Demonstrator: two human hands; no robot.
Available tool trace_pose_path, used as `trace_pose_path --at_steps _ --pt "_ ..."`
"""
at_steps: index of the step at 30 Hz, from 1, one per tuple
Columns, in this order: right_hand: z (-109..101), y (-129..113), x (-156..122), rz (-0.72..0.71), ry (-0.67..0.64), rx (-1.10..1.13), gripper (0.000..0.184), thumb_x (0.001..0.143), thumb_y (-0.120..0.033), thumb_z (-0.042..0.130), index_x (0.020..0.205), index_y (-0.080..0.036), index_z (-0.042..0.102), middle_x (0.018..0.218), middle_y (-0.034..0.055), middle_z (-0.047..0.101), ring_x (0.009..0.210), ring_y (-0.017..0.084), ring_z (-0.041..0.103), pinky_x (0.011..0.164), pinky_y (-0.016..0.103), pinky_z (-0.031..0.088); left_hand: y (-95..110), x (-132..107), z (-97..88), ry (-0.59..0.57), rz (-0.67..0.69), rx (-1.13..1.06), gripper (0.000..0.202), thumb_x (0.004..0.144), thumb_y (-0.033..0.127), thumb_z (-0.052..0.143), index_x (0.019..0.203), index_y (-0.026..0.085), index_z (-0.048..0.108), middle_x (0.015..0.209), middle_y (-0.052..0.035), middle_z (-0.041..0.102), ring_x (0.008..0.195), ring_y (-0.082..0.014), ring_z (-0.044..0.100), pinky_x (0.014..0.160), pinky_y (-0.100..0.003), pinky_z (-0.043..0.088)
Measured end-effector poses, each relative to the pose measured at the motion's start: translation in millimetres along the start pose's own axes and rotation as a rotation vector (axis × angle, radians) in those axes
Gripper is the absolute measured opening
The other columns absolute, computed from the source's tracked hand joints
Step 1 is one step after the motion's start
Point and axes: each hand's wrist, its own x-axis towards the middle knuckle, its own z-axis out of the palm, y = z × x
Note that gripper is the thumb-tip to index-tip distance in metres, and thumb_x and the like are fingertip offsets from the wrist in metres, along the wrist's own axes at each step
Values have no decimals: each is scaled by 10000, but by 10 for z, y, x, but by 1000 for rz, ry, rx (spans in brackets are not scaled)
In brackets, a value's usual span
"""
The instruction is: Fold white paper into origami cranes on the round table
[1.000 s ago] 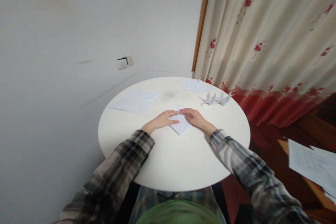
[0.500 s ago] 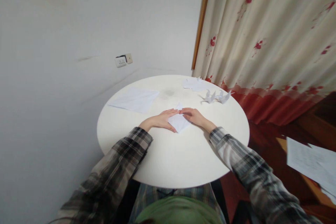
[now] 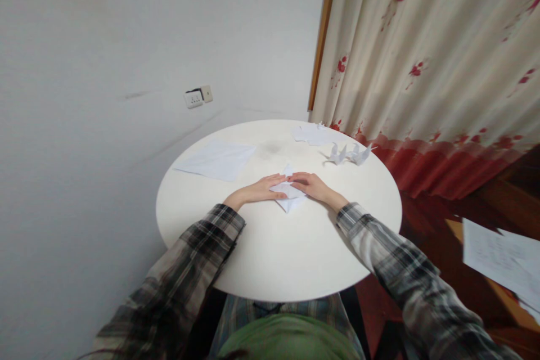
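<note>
A small folded white paper point(image 3: 289, 198) lies at the middle of the round white table point(image 3: 278, 259). My left hand point(image 3: 261, 190) rests flat on the paper's left part, fingers stretched toward the centre. From the right, my right hand point(image 3: 310, 185) lies on the paper with its fingers extended, pressing its top right part. The two sets of fingertips nearly meet over the paper. Both sleeves are plaid.
A flat white sheet point(image 3: 217, 160) lies at the table's back left. Two folded paper cranes point(image 3: 348, 154) and a heap of white paper point(image 3: 311, 134) sit at the back right. A flowered curtain point(image 3: 422, 67) hangs to the right; loose sheets point(image 3: 498, 261) lie on the lower right.
The folded paper looks smaller and more pointed at its near tip than before. My left fingers slid back up along its left edge; both hands stay on it.
</note>
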Motion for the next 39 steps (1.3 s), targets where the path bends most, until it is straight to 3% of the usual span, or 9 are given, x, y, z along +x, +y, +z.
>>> trace_pose_path --at_steps 4,7,11,14,17,20,30,39 --pt "-47 -95 -5 91 -43 87 365 895 -413 401 1045 -191 649 1123 64 633 1050 180 563 969 348 388 30 10 16 110 46 -109 561 865 554 324 1290 214 462 1392 -51 414 1294 -185 350 1097 -337 212" --pt "-77 -136 -18 118 -61 170 434 906 -454 342 1111 -191 619 1198 67 594 1101 185 532 999 360 358 28 32 49 205 13 -179 521 872 523 331 1215 187 535 1295 -55 526 1186 -186 476 1040 -314 309" --pt "-92 -165 -22 103 -93 192 448 848 -496 445 1103 -172 623 1181 79 600 1093 207 529 984 362 360 -24 74 113 318 -46 -203 498 858 515 362 1103 159 610 1152 -53 628 1058 -205 563 941 -297 395" --pt "-87 -193 -15 78 -109 181 442 810 -473 519 1100 -155 618 1137 85 612 1032 210 549 926 346 393 -56 95 145 371 -99 -165 526 853 545 342 970 140 656 952 -55 691 872 -208 620 777 -277 453" --pt "-67 -214 -11 92 -114 153 431 761 -436 594 1057 -124 624 1026 80 640 895 192 576 801 302 440 -55 103 154 411 -151 -95 578 852 575 307 792 122 661 746 -60 680 695 -194 608 604 -258 430" --pt "-39 -194 -7 120 -67 67 350 768 -375 594 1007 -122 631 961 62 646 824 172 573 739 267 440 -36 102 146 439 -149 -11 574 858 568 303 708 131 644 669 -57 653 654 -184 584 549 -248 392" --pt "-14 -84 27 83 -38 -72 237 843 -236 444 949 -151 638 913 56 653 756 152 575 686 229 427 -43 103 125 435 -40 133 364 868 399 396 876 147 658 883 -95 681 799 -209 608 742 -297 442" --pt "-21 -42 19 110 -13 -129 269 876 -229 397 974 -176 642 743 8 655 633 126 552 616 203 393 -27 103 108 404 -45 185 327 869 354 396 850 143 645 868 -102 669 818 -220 609 771 -314 449"
